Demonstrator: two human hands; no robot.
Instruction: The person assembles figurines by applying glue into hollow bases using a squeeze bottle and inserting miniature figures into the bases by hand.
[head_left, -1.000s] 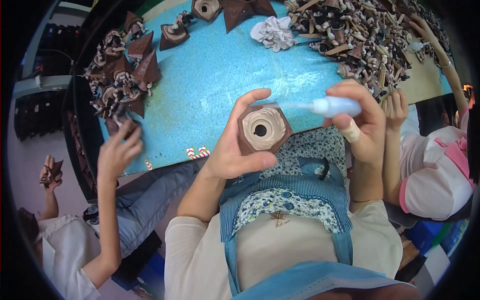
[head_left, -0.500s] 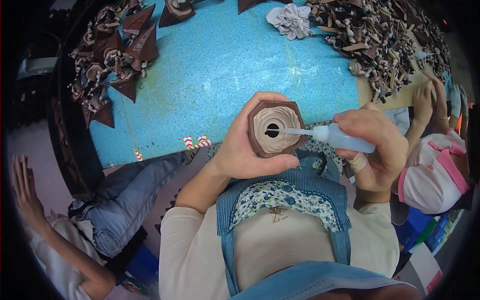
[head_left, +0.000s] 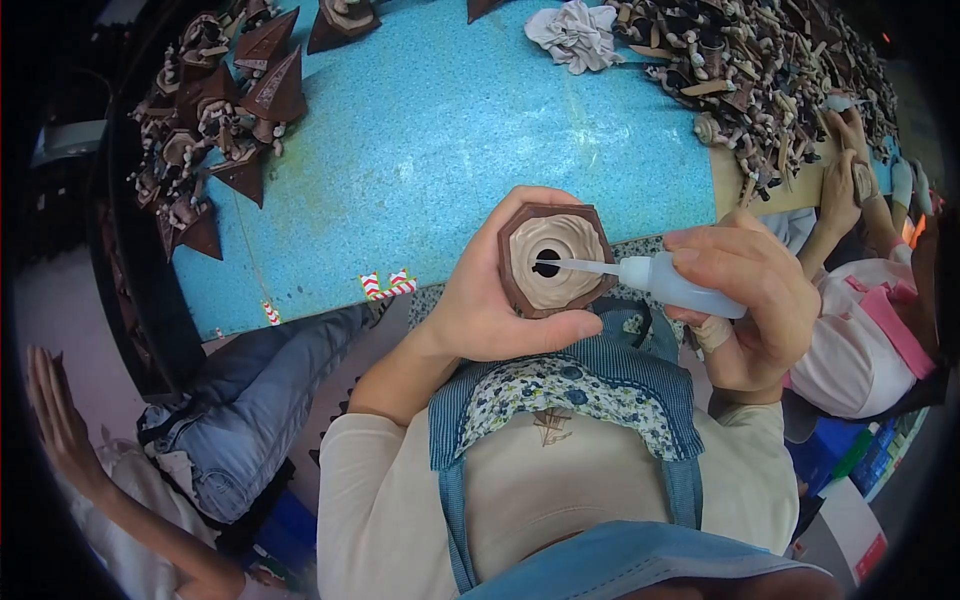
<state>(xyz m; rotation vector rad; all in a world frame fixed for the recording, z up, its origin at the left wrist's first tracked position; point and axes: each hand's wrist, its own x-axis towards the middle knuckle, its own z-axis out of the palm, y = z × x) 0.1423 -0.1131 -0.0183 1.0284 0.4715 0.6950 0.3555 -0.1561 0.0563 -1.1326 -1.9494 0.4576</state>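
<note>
My left hand is wrapped round a brown, six-sided hollow piece, thumb along its near side. Its upturned inside is cream-coloured and rippled, narrowing to a round dark hole in the middle. In my right hand is a translucent squeeze bottle with a long thin nozzle, lying nearly level. The nozzle reaches over the piece's right rim, and its tip is at the dark hole. I cannot tell whether the tip touches anything or whether liquid comes out. Both hands are in front of the table's near edge.
A blue table lies ahead. Brown pointed pieces and small figures are heaped at its left; a big pile of small figure parts covers the right. A crumpled white cloth is at the back. Other people's arms are close on both sides.
My hands, the piece and the bottle have barely shifted; the nozzle tip stays at the hole. The view has turned slightly. At the right, another person's hands have moved.
</note>
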